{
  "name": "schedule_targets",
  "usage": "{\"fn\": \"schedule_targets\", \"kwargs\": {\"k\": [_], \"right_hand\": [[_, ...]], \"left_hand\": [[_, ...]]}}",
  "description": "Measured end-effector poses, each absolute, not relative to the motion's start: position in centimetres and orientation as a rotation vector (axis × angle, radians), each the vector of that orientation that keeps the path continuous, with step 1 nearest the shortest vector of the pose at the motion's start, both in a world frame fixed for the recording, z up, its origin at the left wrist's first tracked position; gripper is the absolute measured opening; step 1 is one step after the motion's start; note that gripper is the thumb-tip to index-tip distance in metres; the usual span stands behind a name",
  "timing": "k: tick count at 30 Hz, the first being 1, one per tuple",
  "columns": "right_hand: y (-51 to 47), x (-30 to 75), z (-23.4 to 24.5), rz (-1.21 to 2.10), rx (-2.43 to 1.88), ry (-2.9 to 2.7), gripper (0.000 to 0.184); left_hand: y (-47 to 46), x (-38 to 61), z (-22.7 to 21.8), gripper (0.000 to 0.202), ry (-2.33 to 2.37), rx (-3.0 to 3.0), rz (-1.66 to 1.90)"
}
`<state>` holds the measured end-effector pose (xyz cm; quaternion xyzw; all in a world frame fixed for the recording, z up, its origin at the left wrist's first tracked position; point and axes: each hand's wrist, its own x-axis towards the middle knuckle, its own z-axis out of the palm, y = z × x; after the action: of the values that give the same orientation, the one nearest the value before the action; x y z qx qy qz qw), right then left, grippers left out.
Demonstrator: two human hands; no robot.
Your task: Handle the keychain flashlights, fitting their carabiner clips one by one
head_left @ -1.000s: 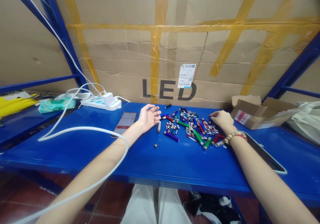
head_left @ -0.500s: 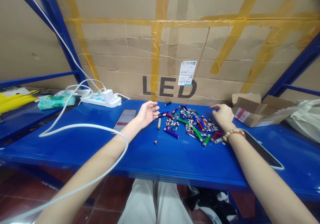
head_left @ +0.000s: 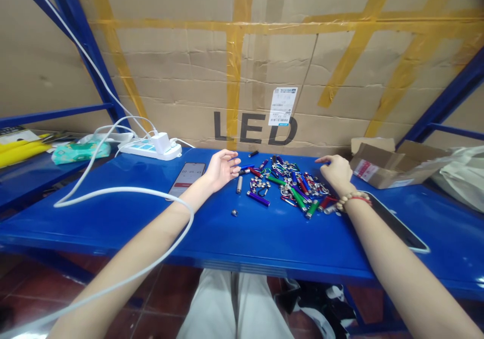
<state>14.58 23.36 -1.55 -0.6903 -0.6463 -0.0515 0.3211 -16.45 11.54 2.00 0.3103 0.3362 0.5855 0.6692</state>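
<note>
My left hand (head_left: 224,170) rests palm turned inward at the left edge of a heap of small metal parts, its fingers loosely bent and apart, holding nothing. A blue tube (head_left: 247,167) and a silver tube (head_left: 239,184) lie by its fingertips. On the heap's other side is my right hand (head_left: 336,173), wrist in a bead bracelet, its index finger and thumb apart and the other fingers curled out of sight. Between the hands are a purple tube (head_left: 258,199), green tubes (head_left: 298,199), several carabiner clips (head_left: 288,201) and button cells. One small silver piece (head_left: 234,212) lies apart in front.
A phone (head_left: 186,178) showing a timer lies left of my left hand, near a white power strip (head_left: 151,149). A white cable (head_left: 124,189) loops over my left forearm. A dark tablet (head_left: 393,223) lies under my right forearm, beside an open carton (head_left: 397,170). A large cardboard box (head_left: 181,77) stands behind.
The view has shifted very slightly. Both hands and the parts stay where they were on the table; the phone's timer has advanced.
</note>
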Motion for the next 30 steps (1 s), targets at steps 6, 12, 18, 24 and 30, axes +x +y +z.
{"fn": "schedule_targets", "kwargs": {"k": [6,12,18,24,30], "right_hand": [[23.3,14.6,-1.6,-0.099,-1.793,-1.689,0.038],[23.2,14.5,-1.5,-0.084,-1.787,-1.671,0.037],[23.2,14.4,-1.5,-0.095,-1.754,-1.648,0.036],[23.0,13.8,-1.0,-0.143,-1.673,-1.613,0.039],[22.6,13.1,-0.2,-0.182,-1.563,-1.614,0.04]], "left_hand": [[11.4,-16.4,2.1,0.011,0.759,0.701,1.324],[11.3,-16.3,2.2,0.011,0.762,0.712,1.326],[11.2,-16.1,2.3,0.015,0.777,0.733,1.378],[11.7,-16.3,2.0,0.027,0.835,0.732,1.475],[11.8,-16.3,1.9,0.032,0.864,0.746,1.488]]}}
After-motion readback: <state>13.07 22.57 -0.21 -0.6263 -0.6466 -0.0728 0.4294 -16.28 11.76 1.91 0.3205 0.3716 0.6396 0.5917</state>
